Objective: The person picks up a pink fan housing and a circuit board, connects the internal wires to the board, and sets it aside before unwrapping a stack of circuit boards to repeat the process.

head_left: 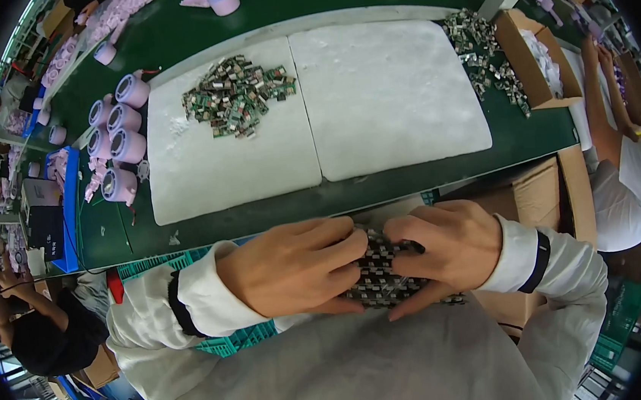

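A dark, flat panel studded with rows of small, pale, rectangular components [380,271] is held between two bare hands at the near side of the table, just below its edge and in front of the torso. The panel's left part is gripped by the left hand [300,266], whose fingers are curled inward and nearly closed; its right part is grasped by the right hand [447,248], whose fingers are bent over the far portion and whose thumb is spread toward the near edge. The underside of the panel is hidden, and whether one layer or several are held cannot be told. Beyond the hands, a smooth, dark green tabletop [261,218] is partly covered by two matte white, slightly dimpled rectangular sheets [395,94], laid edge to edge. On the left sheet, a loose, angular heap of small green circuit boards with metallic parts [235,101] is borne. To the left, glossy lavender cylindrical plastic housings [124,118] are clustered. At the far right, a brown cardboard box [512,54] is filled with white pieces, and a scattering of similar small boards [474,38] is seen beside it.
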`<action>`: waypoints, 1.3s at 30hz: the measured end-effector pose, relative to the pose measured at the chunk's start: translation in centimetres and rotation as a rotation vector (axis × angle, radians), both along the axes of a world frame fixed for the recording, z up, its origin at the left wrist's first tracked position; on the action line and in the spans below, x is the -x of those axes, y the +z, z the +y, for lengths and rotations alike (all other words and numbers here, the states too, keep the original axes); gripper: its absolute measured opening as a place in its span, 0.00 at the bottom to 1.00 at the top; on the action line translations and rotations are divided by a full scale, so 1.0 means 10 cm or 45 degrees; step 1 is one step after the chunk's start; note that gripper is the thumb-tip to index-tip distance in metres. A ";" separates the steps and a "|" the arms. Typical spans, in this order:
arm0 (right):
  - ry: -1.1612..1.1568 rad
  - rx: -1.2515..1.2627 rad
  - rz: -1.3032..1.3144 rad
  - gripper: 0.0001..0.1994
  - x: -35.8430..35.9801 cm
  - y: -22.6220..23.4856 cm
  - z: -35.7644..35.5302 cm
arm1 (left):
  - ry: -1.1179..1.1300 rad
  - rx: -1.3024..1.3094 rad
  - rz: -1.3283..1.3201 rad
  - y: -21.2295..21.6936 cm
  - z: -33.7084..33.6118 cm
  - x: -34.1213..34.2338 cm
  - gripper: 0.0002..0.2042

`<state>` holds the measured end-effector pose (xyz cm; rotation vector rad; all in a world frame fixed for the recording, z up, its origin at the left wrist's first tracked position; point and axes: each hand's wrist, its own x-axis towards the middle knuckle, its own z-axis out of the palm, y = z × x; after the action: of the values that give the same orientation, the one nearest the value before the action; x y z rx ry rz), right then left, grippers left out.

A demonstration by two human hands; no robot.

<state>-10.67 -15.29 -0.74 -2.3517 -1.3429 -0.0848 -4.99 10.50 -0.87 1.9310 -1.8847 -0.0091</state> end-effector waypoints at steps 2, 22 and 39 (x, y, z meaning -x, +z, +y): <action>0.018 -0.099 -0.030 0.25 0.00 -0.07 0.02 | -0.008 0.091 -0.110 0.03 0.03 0.02 0.16; 0.008 -0.207 -0.076 0.28 0.12 -0.10 0.04 | 0.059 0.125 0.316 -0.14 0.28 0.29 0.16; -0.128 -0.067 0.142 0.26 0.28 0.15 -0.23 | 0.214 0.333 0.421 -0.26 0.29 0.39 0.20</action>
<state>-13.48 -17.57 0.79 -2.3427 -1.1563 -0.0181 -8.88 13.42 -3.50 1.7776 -1.4312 -0.0273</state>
